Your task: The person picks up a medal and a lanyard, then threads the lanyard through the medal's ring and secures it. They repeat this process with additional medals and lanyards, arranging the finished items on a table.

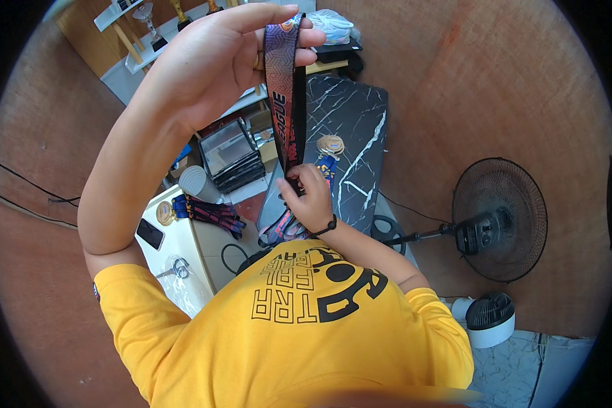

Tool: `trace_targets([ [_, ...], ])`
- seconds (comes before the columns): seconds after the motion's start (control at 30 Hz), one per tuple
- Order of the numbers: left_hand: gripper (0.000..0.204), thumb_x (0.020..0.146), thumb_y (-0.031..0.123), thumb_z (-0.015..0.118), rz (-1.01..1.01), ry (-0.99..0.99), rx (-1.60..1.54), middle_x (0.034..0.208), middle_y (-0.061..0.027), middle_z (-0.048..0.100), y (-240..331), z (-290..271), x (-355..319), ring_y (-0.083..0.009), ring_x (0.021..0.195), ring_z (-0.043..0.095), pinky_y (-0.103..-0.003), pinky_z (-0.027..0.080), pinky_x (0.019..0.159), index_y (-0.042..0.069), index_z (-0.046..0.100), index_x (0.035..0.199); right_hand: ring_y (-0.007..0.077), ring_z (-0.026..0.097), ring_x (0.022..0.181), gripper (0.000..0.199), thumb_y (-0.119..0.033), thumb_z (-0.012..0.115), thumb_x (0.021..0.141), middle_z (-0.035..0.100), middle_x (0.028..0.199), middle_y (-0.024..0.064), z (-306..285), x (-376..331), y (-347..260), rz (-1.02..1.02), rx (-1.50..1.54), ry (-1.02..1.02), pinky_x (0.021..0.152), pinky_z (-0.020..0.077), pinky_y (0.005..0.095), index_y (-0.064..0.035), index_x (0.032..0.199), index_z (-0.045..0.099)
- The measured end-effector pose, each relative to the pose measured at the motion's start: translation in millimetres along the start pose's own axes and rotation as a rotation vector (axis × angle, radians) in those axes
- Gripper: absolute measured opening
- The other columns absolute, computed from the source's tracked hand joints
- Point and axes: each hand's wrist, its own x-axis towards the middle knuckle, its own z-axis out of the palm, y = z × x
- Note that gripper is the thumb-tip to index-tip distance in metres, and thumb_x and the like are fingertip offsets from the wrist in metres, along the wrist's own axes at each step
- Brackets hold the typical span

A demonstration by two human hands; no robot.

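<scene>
My left hand (224, 64) is raised high and pinches the top of a dark purple and orange lanyard ribbon (282, 95) between thumb and fingers. The ribbon hangs straight down to my right hand (309, 200), which grips its lower part. Just above that hand a round gold medal (330, 145) is attached to the ribbon's end. More ribbon loops (279, 230) bunch under my right hand, against my yellow shirt.
A black marble-patterned tabletop (350, 115) lies behind the medal. A white box (183, 255) at the left carries another medal (164, 213) with bundled ribbons, a phone (149, 233) and a plastic bag. Stacked black frames (231, 156), a standing fan (500, 217), a small white fan (489, 319).
</scene>
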Motion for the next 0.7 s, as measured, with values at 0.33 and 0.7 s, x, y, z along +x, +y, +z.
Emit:
trace_targets([
  [0.33,0.038,0.1,0.033,0.044,0.007,-0.012,0.026,0.107,-0.0055,0.069,4.3,-3.6,-2.3,-0.0114,0.096,0.066,-0.03,0.048,0.091,0.004,0.06,0.118,0.0134,0.062,0.081,0.016,-0.01,0.062,0.091,0.066,0.091,0.009,-20.9,19.0,-26.7,0.274,0.622,-0.146,0.073,0.0487,0.0258,0.0016,0.101,0.058],
  [0.7,0.039,0.099,0.035,0.044,-0.03,-0.048,-0.045,0.105,-0.0066,0.068,-8.5,-4.5,5.5,-0.0141,0.096,0.063,-0.035,0.046,0.091,0.005,0.06,0.117,0.0152,0.063,0.077,0.03,-0.017,0.054,0.093,0.066,0.088,0.0116,-121.2,156.3,-124.7,0.207,0.85,-0.547,0.075,0.051,0.027,0.0031,0.115,0.056],
])
